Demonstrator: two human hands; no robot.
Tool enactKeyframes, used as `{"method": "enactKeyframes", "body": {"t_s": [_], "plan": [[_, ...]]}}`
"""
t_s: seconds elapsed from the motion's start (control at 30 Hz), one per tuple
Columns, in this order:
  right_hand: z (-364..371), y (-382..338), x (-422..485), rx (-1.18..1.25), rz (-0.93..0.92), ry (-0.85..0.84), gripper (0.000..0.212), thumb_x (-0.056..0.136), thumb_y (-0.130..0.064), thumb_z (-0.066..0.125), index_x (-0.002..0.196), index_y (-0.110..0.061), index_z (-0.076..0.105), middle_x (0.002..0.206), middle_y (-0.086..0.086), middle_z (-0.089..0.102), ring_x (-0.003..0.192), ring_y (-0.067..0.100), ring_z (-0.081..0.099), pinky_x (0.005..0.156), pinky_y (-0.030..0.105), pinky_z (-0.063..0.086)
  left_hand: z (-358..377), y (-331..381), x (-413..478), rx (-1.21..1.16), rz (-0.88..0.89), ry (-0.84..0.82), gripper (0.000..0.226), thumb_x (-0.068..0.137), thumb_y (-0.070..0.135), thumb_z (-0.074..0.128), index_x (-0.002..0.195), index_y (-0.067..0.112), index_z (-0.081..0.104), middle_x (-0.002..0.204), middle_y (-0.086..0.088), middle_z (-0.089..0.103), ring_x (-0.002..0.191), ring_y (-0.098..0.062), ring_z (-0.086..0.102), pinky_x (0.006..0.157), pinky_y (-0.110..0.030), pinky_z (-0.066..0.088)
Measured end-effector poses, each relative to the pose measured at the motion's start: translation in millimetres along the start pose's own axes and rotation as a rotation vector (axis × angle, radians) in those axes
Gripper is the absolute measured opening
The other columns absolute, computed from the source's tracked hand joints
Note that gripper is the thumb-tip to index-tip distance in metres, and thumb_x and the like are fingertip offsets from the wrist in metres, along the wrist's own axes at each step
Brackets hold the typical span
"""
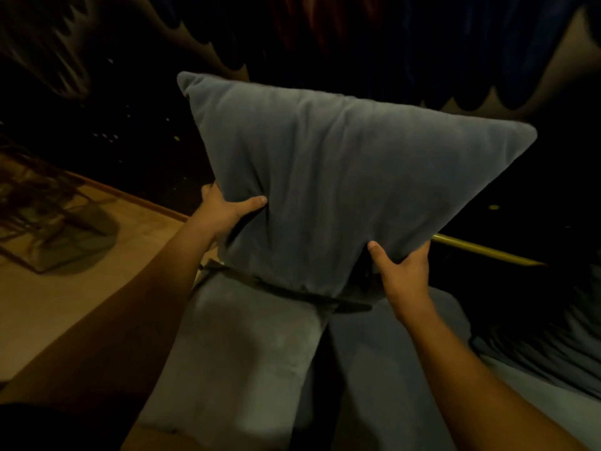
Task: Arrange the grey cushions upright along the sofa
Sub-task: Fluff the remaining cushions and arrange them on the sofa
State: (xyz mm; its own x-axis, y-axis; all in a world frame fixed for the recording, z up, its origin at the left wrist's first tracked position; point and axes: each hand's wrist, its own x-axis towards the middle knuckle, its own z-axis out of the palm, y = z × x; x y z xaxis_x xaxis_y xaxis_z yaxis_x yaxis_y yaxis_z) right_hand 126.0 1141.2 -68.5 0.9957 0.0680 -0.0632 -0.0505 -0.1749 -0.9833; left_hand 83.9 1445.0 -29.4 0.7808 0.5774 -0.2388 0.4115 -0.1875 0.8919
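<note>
A square grey cushion (335, 187) is held up in the middle of the view, tilted so its top edge slopes down to the right. My left hand (224, 211) grips its lower left side, thumb pressed into the fabric. My right hand (401, 275) grips its lower right corner. Beneath it lie two more grey cushions: one (240, 349) at the lower left and one (390, 366) at the lower right, both leaning or lying flat. The room is dim and the sofa itself is hard to make out.
A tan floor or surface (65, 288) with a wooden edge lies to the left, bearing a dark blurred object (55, 222). A brass-coloured rail (487, 252) runs at the right. Dark draped fabric (357, 43) fills the background.
</note>
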Motion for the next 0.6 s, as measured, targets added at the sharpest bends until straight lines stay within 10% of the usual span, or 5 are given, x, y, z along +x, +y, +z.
{"method": "enactKeyframes", "body": {"t_s": [0.47,0.6], "plan": [[104,98,33,-0.141,0.157,-0.092,0.074,0.076,-0.025,0.078,0.129,-0.044,0.031,0.136,-0.009,0.043,0.128,0.013,0.045,0.108,0.041,0.041,-1,-104,103,0.006,-0.181,-0.020,0.063,0.079,0.019,0.074,0.134,0.012,0.043,0.130,-0.010,0.056,0.118,-0.029,0.056,0.097,-0.049,0.049],[107,117,40,-0.237,0.234,-0.234,0.078,0.074,-0.022,0.079,0.137,-0.029,0.034,0.137,0.000,0.047,0.126,0.018,0.047,0.106,0.044,0.043,0,-135,97,0.120,-0.174,0.014,0.085,0.077,0.028,0.075,0.145,0.021,0.025,0.147,-0.009,0.040,0.132,-0.031,0.044,0.102,-0.054,0.043]]}}
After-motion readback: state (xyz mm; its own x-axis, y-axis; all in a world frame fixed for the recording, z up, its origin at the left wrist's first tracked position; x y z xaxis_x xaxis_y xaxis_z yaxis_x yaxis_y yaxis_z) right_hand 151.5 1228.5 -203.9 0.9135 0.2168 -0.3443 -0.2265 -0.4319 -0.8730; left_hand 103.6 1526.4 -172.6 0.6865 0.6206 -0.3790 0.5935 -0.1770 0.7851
